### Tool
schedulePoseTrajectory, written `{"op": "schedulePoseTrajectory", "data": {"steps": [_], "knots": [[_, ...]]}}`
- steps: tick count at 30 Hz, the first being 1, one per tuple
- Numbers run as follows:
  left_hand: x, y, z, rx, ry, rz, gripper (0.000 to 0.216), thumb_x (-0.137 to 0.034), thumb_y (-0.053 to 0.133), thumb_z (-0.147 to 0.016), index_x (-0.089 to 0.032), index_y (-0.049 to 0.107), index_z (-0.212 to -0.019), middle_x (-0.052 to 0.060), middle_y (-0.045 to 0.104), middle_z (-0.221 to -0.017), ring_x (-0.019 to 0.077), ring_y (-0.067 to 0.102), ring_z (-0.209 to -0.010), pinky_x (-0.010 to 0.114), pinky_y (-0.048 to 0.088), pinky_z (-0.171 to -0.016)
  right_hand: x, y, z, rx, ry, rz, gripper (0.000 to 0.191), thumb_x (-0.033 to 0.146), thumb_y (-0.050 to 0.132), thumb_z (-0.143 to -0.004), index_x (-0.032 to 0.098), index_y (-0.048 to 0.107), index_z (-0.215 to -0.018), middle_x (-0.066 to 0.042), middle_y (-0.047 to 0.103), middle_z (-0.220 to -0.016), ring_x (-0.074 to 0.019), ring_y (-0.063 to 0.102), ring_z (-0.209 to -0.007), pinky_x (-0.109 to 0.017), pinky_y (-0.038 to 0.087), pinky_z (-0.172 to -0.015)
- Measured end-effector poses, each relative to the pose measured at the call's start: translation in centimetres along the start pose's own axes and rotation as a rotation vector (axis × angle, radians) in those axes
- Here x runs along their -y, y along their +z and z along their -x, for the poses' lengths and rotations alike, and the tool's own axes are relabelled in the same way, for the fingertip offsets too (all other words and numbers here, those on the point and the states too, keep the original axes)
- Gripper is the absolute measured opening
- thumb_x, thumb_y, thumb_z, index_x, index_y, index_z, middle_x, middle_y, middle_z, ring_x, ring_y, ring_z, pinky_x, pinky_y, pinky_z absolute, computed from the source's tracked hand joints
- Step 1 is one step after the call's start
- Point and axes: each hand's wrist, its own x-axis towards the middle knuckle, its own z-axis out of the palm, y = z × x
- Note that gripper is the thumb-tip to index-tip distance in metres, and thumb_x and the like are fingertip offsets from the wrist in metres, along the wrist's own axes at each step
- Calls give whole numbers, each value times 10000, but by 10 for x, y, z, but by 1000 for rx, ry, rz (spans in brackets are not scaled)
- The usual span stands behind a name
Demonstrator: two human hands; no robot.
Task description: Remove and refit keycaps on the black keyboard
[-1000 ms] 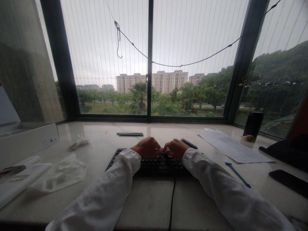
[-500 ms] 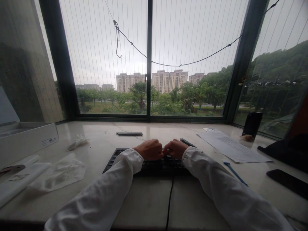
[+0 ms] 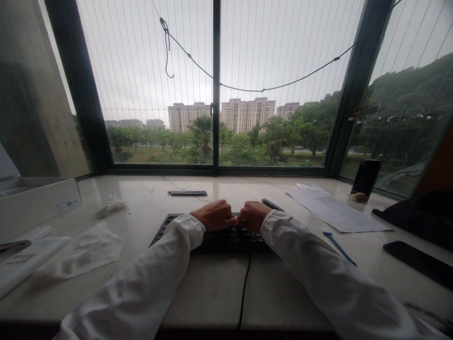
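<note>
A black keyboard lies on the pale stone-look sill, partly covered by both forearms. My left hand is closed just above its keys, fingers curled inward toward the middle. Close against it, my right hand is also closed, with knuckles up. The fingertips of both hands meet or nearly meet; whatever they pinch is hidden. A thin black cable runs from the keyboard's near side down over the front edge of the sill. White sleeves cover both arms.
Grey sticks lie behind the keyboard, a dark brush-like item behind my right hand. Rightward are printed paper, a blue tool, a black phone-like slab and a black upright object. Leftward: crumpled tissue and a white box.
The whole view has shifted slightly, so things sit a little higher and further left. My right hand has turned a bit, knuckles more upward, and drawn closer to my left hand.
</note>
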Motion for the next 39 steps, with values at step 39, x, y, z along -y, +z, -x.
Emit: {"op": "schedulePoseTrajectory", "data": {"steps": [39], "knots": [[78, -3, 20, -240, -691, -480, 451, -338, 321, -889, -117, 677, -723, 165, 672, -771, 264, 631, -753, 328, 429, -673, 3, 11, 2, -201, 178, -70, 392, 422, 383, -881, 253, 736, -877, -89, 722, -808, -217, 655, -791, -295, 428, -709]]}}
